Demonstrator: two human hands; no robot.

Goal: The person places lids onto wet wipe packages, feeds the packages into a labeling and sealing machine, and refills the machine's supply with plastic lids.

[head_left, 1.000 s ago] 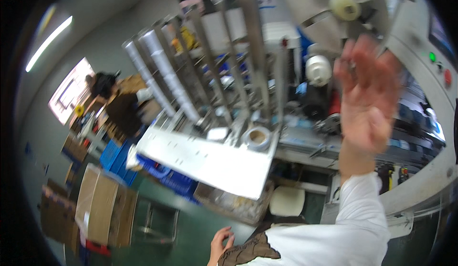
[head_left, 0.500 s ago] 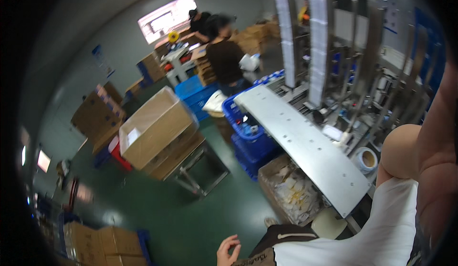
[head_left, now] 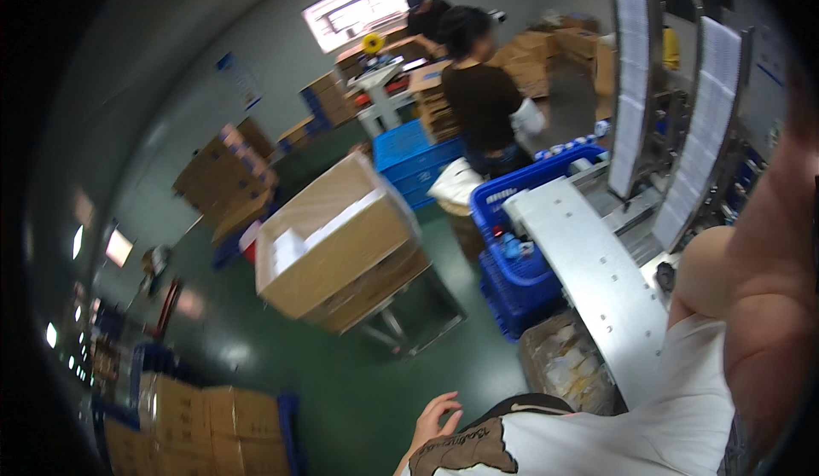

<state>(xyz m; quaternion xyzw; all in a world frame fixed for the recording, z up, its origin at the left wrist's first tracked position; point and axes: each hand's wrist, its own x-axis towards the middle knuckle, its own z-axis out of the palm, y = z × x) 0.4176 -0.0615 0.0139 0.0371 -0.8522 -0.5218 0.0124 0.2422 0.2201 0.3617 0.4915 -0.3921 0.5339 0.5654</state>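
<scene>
My left hand (head_left: 438, 418) hangs low at my side, over the green floor. Its fingers are loosely bent and apart, with nothing in them. My bent right arm (head_left: 763, 254) rises very close along the right edge, and its hand lies beyond the picture. Nearest to that arm is a machine with a long metal plate (head_left: 597, 263) and tall upright racks holding stacks of white pieces (head_left: 630, 92). A blue basket (head_left: 546, 173) with small items stands at the plate's far end.
A large open carton (head_left: 358, 250) with white boxes inside rests on a metal-framed stand. Below the plate sits a box of scraps (head_left: 567, 365). Closed cartons (head_left: 213, 429) are stacked at lower left. A co-worker in a dark top (head_left: 482, 105) stands beyond the basket, another person behind.
My view has swung left, so the machine and cartons sit farther right in the picture. More of the white boxes inside the open carton shows. My left hand stays low and empty.
</scene>
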